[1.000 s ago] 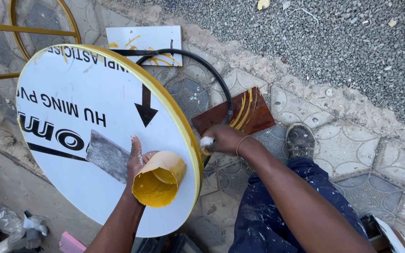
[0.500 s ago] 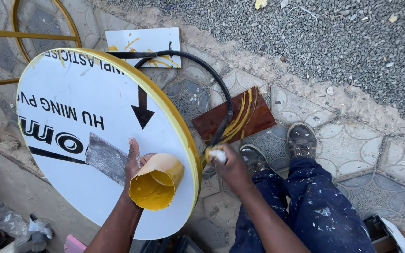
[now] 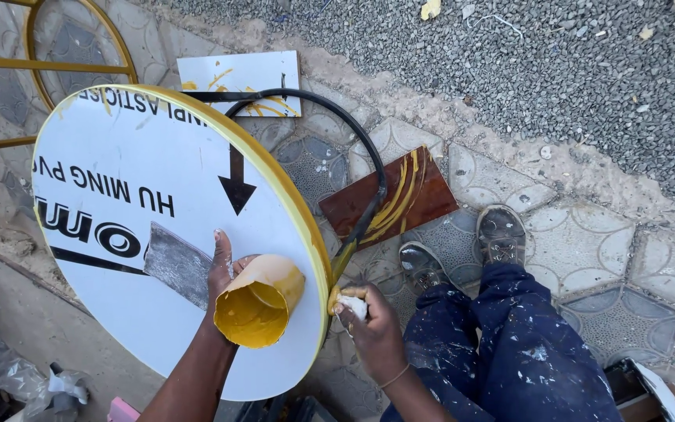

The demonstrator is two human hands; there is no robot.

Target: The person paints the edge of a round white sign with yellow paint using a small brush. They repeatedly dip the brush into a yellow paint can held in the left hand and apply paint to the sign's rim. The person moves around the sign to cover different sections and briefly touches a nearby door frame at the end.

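Observation:
A round white sign board [image 3: 119, 258] with dark lettering, an arrow and a yellow-painted rim leans in front of me. My left hand [image 3: 224, 270] rests flat on its face and holds a paint cup [image 3: 259, 303] with yellow paint inside, mouth facing me. My right hand [image 3: 369, 328] grips a small paint-soaked sponge [image 3: 347, 301] pressed against the board's right rim. A grey metal patch [image 3: 177, 266] lies on the board beside my left hand.
A black hoop [image 3: 353, 137] stands behind the board. A brown tile with yellow streaks [image 3: 388, 199] and a white panel [image 3: 240, 78] lie on patterned paving. Gravel spreads beyond. Yellow metal frames [image 3: 9, 62] stand top left. My paint-spattered trousers and shoes [image 3: 501, 234] are at right.
My right hand has slid down the board's rim toward me with the sponge. The left hand and cup have stayed in place while my view shifted slightly.

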